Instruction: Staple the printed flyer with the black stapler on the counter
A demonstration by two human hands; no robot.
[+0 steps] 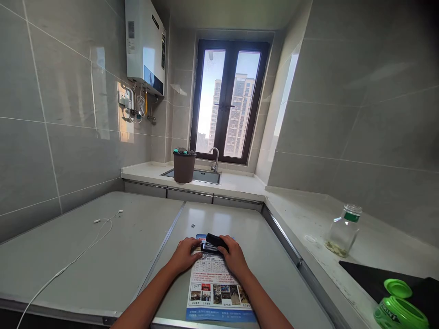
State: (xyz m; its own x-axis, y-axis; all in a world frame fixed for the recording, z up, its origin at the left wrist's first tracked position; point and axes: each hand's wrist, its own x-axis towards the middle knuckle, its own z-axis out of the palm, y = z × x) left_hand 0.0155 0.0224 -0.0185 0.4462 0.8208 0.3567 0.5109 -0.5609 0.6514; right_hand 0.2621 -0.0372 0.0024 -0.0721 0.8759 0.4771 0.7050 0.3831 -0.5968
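The white table (284, 274) spreads out all around the printed sheet (209, 266), which lies flat with its photo strip toward the person. The right hand (237, 257), over the sheet's right edge, is closed around one end of a black stapler (215, 240). The left hand (186, 253) is at the sheet's left edge, fingers curled narrow by the stapler's other end; whether they pinch it, I cannot tell. The stapler lies across the sheet's far end, its upper arm looking raised. Handling it well likely means steadying the base and keeping fingertips out of that gap. A small grey piece (193, 225) sits just beyond the sheet's far end.
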